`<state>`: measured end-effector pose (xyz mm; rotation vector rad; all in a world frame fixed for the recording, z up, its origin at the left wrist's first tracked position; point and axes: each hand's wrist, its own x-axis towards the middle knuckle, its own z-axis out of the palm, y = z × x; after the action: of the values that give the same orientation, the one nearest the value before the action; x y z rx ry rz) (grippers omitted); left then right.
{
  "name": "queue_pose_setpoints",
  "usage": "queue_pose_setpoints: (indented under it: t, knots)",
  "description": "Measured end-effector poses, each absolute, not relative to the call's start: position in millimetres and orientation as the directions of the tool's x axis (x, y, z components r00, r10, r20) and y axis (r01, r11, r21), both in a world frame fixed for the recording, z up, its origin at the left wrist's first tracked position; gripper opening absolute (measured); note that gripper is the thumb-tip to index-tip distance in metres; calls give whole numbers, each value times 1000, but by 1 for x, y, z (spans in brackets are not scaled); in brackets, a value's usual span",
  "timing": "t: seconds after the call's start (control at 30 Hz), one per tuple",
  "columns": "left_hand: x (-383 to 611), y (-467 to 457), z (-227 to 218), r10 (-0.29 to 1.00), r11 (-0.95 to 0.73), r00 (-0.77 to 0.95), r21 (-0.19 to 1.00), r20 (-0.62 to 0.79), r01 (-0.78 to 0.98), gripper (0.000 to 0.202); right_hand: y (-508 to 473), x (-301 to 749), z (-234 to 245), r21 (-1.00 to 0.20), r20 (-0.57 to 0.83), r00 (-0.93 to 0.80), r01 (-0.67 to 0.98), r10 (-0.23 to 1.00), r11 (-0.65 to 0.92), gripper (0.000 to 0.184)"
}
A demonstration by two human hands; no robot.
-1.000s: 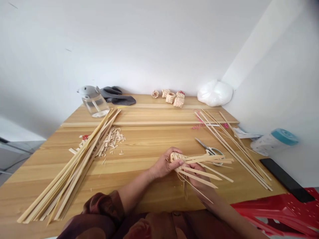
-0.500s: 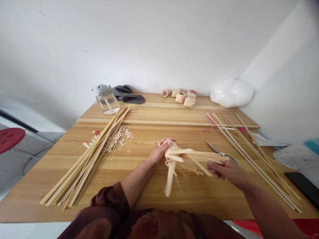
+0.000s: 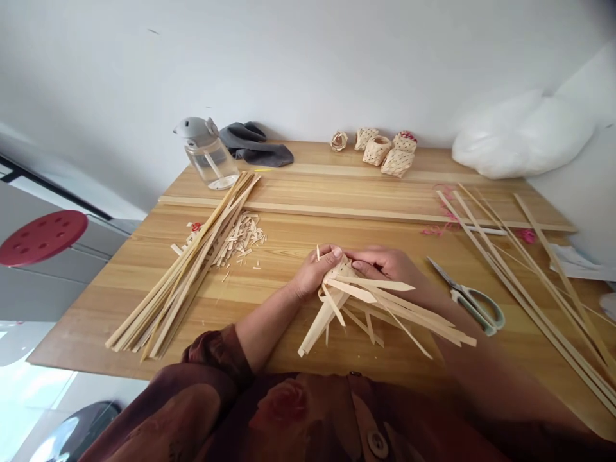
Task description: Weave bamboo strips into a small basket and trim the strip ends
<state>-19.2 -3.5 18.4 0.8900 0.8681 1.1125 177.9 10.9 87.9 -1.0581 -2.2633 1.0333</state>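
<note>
A small half-woven basket of pale bamboo strips [image 3: 342, 277] sits between both hands just above the wooden table [image 3: 298, 240], its loose strip ends [image 3: 409, 314] fanning toward me and to the right. My left hand [image 3: 315, 273] grips the woven knot from the left, fingers curled round it. My right hand [image 3: 385, 262] comes in from the right with fingers pinched on the strips at the knot's top.
A long bundle of bamboo strips [image 3: 187, 269] and a heap of offcuts [image 3: 238, 237] lie left. Scissors [image 3: 469, 298] and more long strips [image 3: 524, 263] lie right. At the back stand a spray bottle [image 3: 209, 154], grey cloth [image 3: 255, 146], finished small baskets [image 3: 382, 151] and a white bag [image 3: 522, 138]. A red stool [image 3: 41, 236] is beside the table.
My right hand, pulling a strip out to the right half a second ago, has returned to the woven knot. The piece was turned, its loose ends now pointing toward me. The view shifted right.
</note>
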Motion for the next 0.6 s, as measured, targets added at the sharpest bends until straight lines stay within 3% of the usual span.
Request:
queue_pose_setpoints:
  t: [0.13,0.4,0.6]
  knots:
    - [-21,-1,20,966,224,207,909,-158,-352,55,6,179,91,-735,110,-595,490,796,468,32]
    - [-21,-3,23,958,208,243,951,-151,-228,56,-1,178,84,-891,-34,-421,424,907,164,20]
    - [-20,-5,28,943,177,301,979,-139,-104,56,-5,178,87,-855,-56,-404,492,913,165,16]
